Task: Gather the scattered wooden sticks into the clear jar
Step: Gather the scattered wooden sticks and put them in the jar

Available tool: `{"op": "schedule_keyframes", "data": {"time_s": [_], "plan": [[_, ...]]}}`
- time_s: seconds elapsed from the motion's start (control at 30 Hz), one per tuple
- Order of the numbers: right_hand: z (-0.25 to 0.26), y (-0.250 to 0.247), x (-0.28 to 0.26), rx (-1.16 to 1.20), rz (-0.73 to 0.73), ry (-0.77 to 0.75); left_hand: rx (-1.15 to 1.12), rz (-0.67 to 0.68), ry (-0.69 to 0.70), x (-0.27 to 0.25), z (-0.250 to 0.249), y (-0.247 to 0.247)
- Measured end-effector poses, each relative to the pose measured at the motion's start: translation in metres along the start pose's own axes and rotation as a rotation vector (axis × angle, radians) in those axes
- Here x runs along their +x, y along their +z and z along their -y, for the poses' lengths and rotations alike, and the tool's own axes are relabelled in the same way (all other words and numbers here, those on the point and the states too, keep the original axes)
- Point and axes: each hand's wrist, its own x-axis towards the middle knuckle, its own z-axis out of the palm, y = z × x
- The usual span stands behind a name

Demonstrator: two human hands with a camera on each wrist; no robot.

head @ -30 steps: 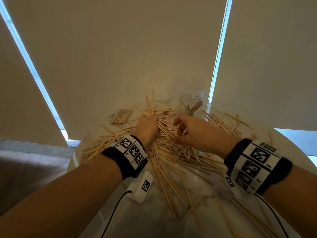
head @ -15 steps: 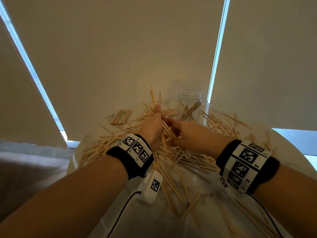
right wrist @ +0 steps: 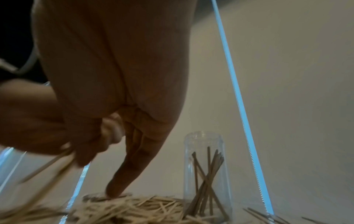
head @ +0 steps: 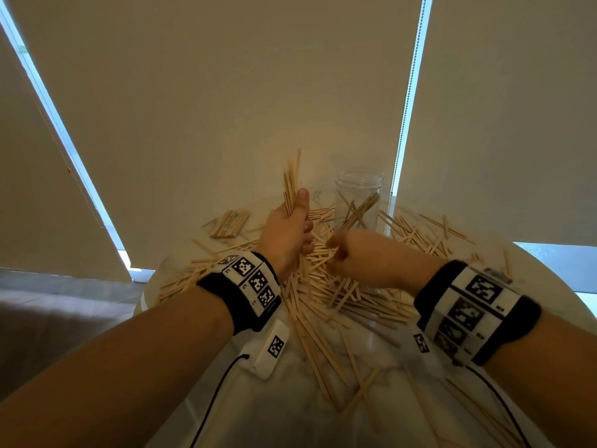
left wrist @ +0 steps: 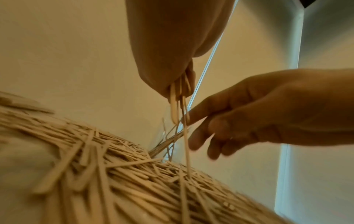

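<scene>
Progress looks slight: the clear cylindrical glass jar (head: 358, 202) holds only a few thin pale wooden sticks (head: 323, 286), while most lie heaped on the surface before it. The left hand (head: 287, 231) clasps an upright bundle (head: 291, 185) beside the jar; the right hand (head: 358, 257), loosely curled, reaches into the heap.

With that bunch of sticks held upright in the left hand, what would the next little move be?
Probably carry the bundle across to the clear jar and lower it in. The left hand already grips the sticks upright, and the jar stands open just beyond the right hand, holding only a few sticks.
</scene>
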Motion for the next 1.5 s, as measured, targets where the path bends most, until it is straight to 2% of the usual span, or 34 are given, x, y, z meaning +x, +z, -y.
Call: {"op": "schedule_keyframes", "data": {"time_s": [0.13, 0.2, 0.27, 0.37, 0.47, 0.63, 0.67, 0.73, 0.77, 0.8, 0.87, 0.93, 1.17, 1.2, 1.27, 1.33, 1.5], "plan": [[0.004, -0.038, -0.001, 0.206, -0.496, 0.003, 0.267, 0.197, -0.059, -0.015, 0.001, -0.001], [0.010, -0.048, 0.004, 0.215, -0.622, -0.027, 0.351, 0.303, -0.048, -0.025, 0.002, 0.009], [0.014, -0.048, 0.012, 0.143, -0.657, -0.077, 0.388, 0.359, -0.024, -0.030, 0.002, 0.018], [0.015, -0.040, 0.019, 0.043, -0.567, -0.142, 0.325, 0.338, -0.045, -0.031, 0.000, 0.027], [0.017, -0.038, 0.014, -0.023, -0.435, -0.126, 0.309, 0.301, -0.045, -0.029, 0.000, 0.029], [0.009, -0.022, 0.004, 0.270, -0.419, -0.054, 0.129, 0.096, 0.025, -0.007, -0.010, 0.017], [0.007, -0.014, 0.000, 0.328, -0.337, -0.015, 0.036, 0.025, 0.026, -0.002, -0.013, 0.013], [0.008, 0.005, -0.007, 0.387, -0.072, 0.061, -0.182, -0.101, -0.022, 0.006, -0.019, 0.011], [0.011, 0.014, -0.010, 0.411, 0.035, 0.087, -0.265, -0.135, -0.051, 0.007, -0.020, 0.012], [0.015, 0.020, -0.011, 0.448, 0.079, 0.081, -0.312, -0.146, -0.072, 0.006, -0.020, 0.015], [0.022, 0.025, -0.008, 0.523, -0.003, 0.020, -0.290, -0.134, -0.079, 0.000, -0.017, 0.021], [0.028, 0.020, -0.005, 0.563, -0.106, -0.003, -0.162, -0.105, -0.067, -0.006, -0.013, 0.026], [0.016, 0.011, 0.007, 0.365, -0.252, 0.003, 0.018, 0.039, -0.137, -0.010, -0.015, 0.029], [0.011, 0.011, 0.007, 0.329, -0.271, -0.008, -0.014, 0.007, -0.108, -0.007, -0.020, 0.027], [0.005, 0.013, 0.003, 0.225, -0.271, 0.000, -0.132, -0.146, -0.049, 0.003, -0.034, 0.018], [0.003, 0.016, -0.001, 0.124, -0.248, 0.026, -0.178, -0.234, -0.060, 0.013, -0.050, 0.009], [-0.001, 0.020, 0.005, 0.025, -0.297, 0.018, 0.194, 0.014, -0.215, 0.003, -0.051, 0.018]]}}
